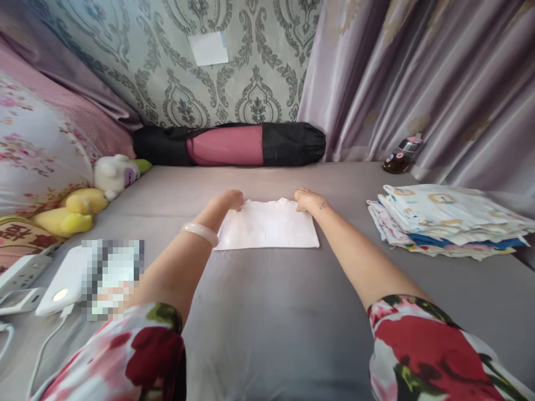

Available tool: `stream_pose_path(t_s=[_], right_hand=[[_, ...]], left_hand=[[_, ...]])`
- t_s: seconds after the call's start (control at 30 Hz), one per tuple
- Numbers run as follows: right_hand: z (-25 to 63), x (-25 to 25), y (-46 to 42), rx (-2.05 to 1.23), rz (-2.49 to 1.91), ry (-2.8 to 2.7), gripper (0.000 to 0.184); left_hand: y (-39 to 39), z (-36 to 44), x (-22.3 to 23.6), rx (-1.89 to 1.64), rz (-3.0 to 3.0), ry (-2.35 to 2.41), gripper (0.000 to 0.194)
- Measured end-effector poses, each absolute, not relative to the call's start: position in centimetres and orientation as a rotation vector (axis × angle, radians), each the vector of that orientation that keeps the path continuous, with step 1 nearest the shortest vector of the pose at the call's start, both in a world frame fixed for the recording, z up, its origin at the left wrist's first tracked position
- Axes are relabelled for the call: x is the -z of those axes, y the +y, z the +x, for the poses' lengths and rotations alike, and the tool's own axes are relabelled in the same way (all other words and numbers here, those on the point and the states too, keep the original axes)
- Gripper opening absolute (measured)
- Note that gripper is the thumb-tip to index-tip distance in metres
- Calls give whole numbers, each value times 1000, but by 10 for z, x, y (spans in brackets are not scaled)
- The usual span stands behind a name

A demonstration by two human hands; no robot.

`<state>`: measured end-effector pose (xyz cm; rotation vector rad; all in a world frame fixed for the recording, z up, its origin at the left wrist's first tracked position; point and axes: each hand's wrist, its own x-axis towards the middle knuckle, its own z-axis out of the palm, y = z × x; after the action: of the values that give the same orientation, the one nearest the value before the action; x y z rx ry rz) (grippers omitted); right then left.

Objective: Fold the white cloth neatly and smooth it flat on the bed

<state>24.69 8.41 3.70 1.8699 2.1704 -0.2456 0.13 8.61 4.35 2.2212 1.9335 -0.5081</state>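
Cloth (267,225), white and folded into a flat rectangle, lies on the grey bed sheet (267,312) straight ahead of me, and both my arms reach out to its far edge. My left hand (229,199) sits at the far left corner and my right hand (306,199) at the far right corner, well apart from each other, each pressed to the fabric. My fingers curl down and away from me, so I cannot tell whether they pinch the edge or only rest on it. A pale bangle (200,233) rings my left wrist. To my right a stack of printed cloths (447,220) lies on the sheet, its far end cut off by the frame edge. A dark bottle (402,156) stands half tucked against the curtain (418,78). At the wall lies a rolled mat (229,145) in a black bag. To my left, plush toys (90,200) and a white power bank (62,281), partly blurred out.
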Motion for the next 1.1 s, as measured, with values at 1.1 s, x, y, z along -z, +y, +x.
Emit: stream_pose_path(t_s=[1.1], right_hand=[[306,-83,57,361,1928,2850,23]], left_hand=[[62,-57,-91,-595,2146,1475,23]])
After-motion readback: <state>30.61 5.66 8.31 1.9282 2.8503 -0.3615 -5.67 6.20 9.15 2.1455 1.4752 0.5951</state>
